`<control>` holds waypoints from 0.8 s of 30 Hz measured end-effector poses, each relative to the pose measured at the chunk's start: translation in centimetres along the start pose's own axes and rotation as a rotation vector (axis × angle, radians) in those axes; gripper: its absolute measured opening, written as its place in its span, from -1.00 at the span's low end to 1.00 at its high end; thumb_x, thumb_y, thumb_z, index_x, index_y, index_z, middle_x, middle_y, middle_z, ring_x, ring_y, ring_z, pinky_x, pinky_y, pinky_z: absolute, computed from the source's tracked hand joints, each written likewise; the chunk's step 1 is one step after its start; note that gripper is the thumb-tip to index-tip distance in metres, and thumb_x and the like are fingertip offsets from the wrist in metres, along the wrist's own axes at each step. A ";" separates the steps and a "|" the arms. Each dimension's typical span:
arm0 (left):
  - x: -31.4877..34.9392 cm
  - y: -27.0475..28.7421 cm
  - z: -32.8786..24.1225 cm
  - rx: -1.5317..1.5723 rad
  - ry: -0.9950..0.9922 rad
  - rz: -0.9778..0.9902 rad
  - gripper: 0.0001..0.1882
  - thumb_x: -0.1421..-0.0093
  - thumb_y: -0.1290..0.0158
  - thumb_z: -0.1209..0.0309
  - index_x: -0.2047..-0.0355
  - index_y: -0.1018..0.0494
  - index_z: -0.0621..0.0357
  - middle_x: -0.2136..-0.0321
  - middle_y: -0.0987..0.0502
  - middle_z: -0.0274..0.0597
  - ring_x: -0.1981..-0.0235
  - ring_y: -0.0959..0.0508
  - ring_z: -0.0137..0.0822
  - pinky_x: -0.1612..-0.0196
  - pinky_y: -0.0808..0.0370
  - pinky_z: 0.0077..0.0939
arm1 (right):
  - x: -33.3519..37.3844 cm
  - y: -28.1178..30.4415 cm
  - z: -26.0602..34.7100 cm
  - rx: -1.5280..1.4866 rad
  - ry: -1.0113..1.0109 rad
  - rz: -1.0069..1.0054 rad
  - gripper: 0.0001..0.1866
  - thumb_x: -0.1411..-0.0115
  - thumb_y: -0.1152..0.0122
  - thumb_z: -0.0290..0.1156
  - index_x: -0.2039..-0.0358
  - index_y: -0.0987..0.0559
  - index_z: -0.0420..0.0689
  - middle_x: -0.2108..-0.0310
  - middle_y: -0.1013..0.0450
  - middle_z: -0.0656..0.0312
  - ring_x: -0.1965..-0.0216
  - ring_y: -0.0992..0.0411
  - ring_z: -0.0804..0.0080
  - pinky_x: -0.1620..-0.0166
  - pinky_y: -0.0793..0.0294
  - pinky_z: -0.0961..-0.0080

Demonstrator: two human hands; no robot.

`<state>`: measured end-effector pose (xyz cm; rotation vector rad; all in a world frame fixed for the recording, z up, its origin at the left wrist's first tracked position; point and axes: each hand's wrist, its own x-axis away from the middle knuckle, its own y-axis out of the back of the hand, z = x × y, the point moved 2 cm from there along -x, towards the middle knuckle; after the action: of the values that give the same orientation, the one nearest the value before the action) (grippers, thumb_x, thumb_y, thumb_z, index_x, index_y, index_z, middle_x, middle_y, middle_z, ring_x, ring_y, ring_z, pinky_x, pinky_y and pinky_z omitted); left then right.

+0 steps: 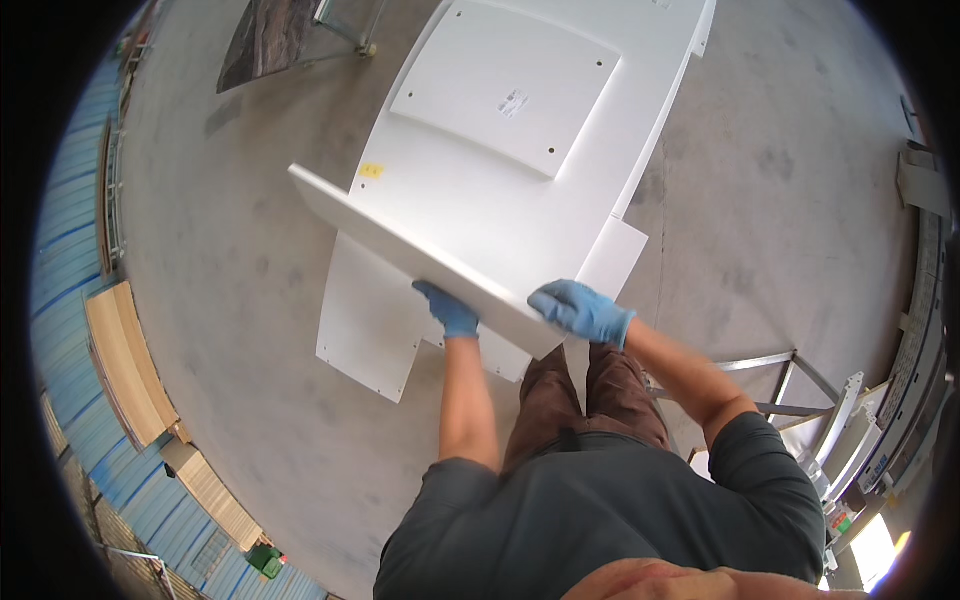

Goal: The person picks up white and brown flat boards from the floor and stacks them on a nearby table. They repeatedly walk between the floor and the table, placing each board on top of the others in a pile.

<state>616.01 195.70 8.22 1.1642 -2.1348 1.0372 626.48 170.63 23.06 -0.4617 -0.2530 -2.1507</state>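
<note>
Two gloved hands [455,312] [590,312], one held panel [400,258], one yellow sticker [371,171]

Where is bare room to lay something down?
Mostly bare: the large white panel between the smaller panel and the held board; the grey floor from there to the wooden boards at left. Crowded: around the left hand and right hand; lower right at the metal frame.

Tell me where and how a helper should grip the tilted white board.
Likely its far-left end, coming from the left: the board juts past the larger panel there in this view, edge exposed, while the left hand and right hand occupy its nearer part.
</note>
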 end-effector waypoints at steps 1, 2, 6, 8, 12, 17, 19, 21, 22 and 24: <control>0.8 0.4 -0.6 -0.150 -0.033 -0.116 -0.12 -0.41 0.49 -0.36 -0.46 -0.08 0.03 -0.43 -0.16 -0.17 -0.38 -0.20 -0.12 -0.43 -0.14 -0.20 | -1.6 1.5 -0.8 0.114 0.045 0.013 -0.53 -0.33 -0.18 -0.04 0.09 -0.65 -0.26 0.17 -0.59 -0.16 0.13 -0.56 -0.08 0.02 -0.53 0.25; 1.7 0.7 -1.2 -0.149 -0.038 -0.173 -0.12 -0.41 0.49 -0.35 -0.48 -0.03 0.02 -0.44 -0.14 -0.15 -0.39 -0.21 -0.12 -0.41 -0.19 -0.20 | -3.1 2.3 -1.4 0.485 0.141 -0.244 -0.54 -0.32 -0.20 -0.03 0.16 -0.65 -0.25 0.28 -0.59 -0.09 0.16 -0.56 -0.04 0.03 -0.53 0.24; 5.2 1.5 -2.9 -0.085 -0.060 -0.224 -0.17 -0.41 0.48 -0.35 -0.38 -0.14 0.00 -0.32 -0.24 -0.18 -0.31 -0.27 -0.12 -0.37 -0.24 -0.24 | -12.9 7.2 -3.9 1.032 0.206 -0.528 -0.39 -0.16 -0.30 -0.02 -0.08 -0.46 -0.16 -0.23 -0.33 -0.07 -0.34 -0.22 -0.05 -0.30 -0.22 -0.03; 6.3 2.1 -3.0 -0.059 -0.145 -0.224 -0.21 -0.40 0.46 -0.36 -0.18 -0.37 0.01 -0.08 -0.44 -0.20 -0.15 -0.39 -0.18 -0.28 -0.33 -0.25 | -16.9 8.7 -4.8 1.174 0.198 -0.488 -0.27 -0.15 -0.32 -0.02 -0.23 -0.40 -0.17 -0.42 -0.14 -0.07 -0.46 -0.05 -0.02 -0.42 -0.08 -0.03; 6.9 4.2 -3.2 -0.134 -0.145 -0.272 -0.24 -0.32 0.32 -0.45 0.10 -0.41 0.00 0.32 -0.42 -0.29 0.33 -0.47 -0.28 0.25 -0.50 -0.25 | -20.2 8.7 -6.2 1.261 0.175 -0.476 -0.18 -0.16 -0.29 0.06 -0.29 -0.35 -0.23 -0.47 -0.05 -0.06 -0.52 0.10 0.04 -0.49 0.11 -0.01; 6.8 5.9 -2.3 -0.100 -0.089 -0.294 -0.25 -0.27 0.24 -0.49 0.19 -0.41 -0.02 0.56 -0.33 -0.39 0.63 -0.33 -0.40 0.58 -0.34 -0.48 | -16.3 7.1 -8.3 1.232 0.184 -0.412 -0.14 -0.17 -0.27 0.09 -0.29 -0.33 -0.30 -0.47 0.00 -0.13 -0.53 0.15 -0.03 -0.51 0.20 -0.03; 6.4 5.9 -1.9 -0.133 -0.099 -0.308 -0.27 -0.28 0.25 -0.48 0.27 -0.39 -0.04 0.65 -0.26 -0.43 0.70 -0.25 -0.44 0.61 -0.29 -0.52 | -12.8 5.9 -9.2 1.190 0.192 -0.405 -0.14 -0.12 -0.30 0.08 -0.23 -0.39 -0.34 -0.46 -0.03 -0.17 -0.51 0.09 -0.10 -0.49 0.12 -0.10; 6.0 5.6 -1.8 -0.121 -0.104 -0.314 -0.29 -0.29 0.26 -0.48 0.36 -0.36 -0.07 0.73 -0.17 -0.47 0.75 -0.18 -0.47 0.64 -0.22 -0.55 | -8.3 4.0 -10.5 1.140 0.191 -0.400 -0.16 -0.06 -0.36 0.05 -0.17 -0.45 -0.37 -0.44 -0.06 -0.22 -0.49 0.04 -0.14 -0.47 0.08 -0.14; 5.9 5.4 -1.9 -0.154 -0.095 -0.305 -0.30 -0.29 0.26 -0.48 0.40 -0.34 -0.09 0.75 -0.14 -0.48 0.77 -0.15 -0.48 0.65 -0.20 -0.56 | -5.9 3.0 -11.1 1.121 0.212 -0.405 -0.17 -0.02 -0.39 0.02 -0.14 -0.46 -0.38 -0.42 -0.08 -0.24 -0.47 0.00 -0.17 -0.46 0.05 -0.16; 5.8 4.9 -2.2 -0.079 -0.046 -0.203 -0.32 -0.30 0.27 -0.47 0.46 -0.28 -0.12 0.79 -0.09 -0.51 0.78 -0.10 -0.49 0.67 -0.16 -0.57 | -1.5 0.9 -12.4 1.090 0.275 -0.447 -0.20 0.02 -0.43 -0.02 -0.09 -0.49 -0.38 -0.40 -0.11 -0.26 -0.45 -0.05 -0.18 -0.45 0.00 -0.15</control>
<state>608.94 196.39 11.71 1.3457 -2.0231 0.8363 625.11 166.98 11.12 0.5575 -1.3592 -2.0780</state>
